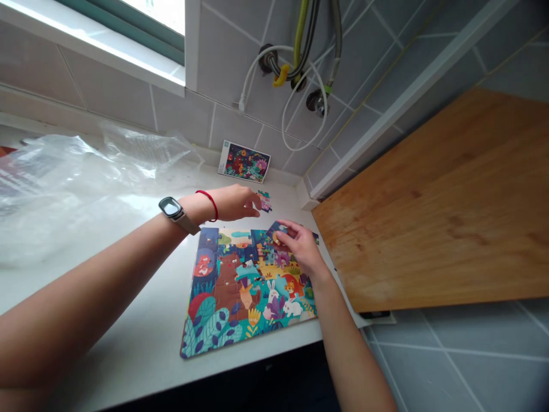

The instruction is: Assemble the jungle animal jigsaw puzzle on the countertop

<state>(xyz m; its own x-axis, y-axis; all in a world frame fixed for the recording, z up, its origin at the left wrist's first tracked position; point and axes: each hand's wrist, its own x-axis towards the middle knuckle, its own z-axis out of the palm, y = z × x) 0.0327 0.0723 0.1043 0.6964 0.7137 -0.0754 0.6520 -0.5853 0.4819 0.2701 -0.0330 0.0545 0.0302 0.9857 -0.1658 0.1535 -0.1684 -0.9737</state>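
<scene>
A colourful jigsaw puzzle (244, 286) with a bear, rabbits and leaves lies on the white counter (141, 343), mostly assembled, with uneven gaps along its upper part. My right hand (302, 249) pinches a dark blue puzzle piece (277, 229) between thumb and fingers, just over the puzzle's top right area. Beyond the puzzle's far edge, my left hand (234, 203) hovers with thumb and fingers apart, beside several loose pink and teal puzzle pieces (265, 201). Whether its fingertips touch them I cannot tell. My left wrist wears a watch and a red string.
A picture card (244, 162) of the same scene leans against the tiled wall. Clear plastic wrapping (94, 171) covers the counter's left side. A wooden board (437, 212) stands close on the right. Hoses and a white cable (283, 120) hang from the wall.
</scene>
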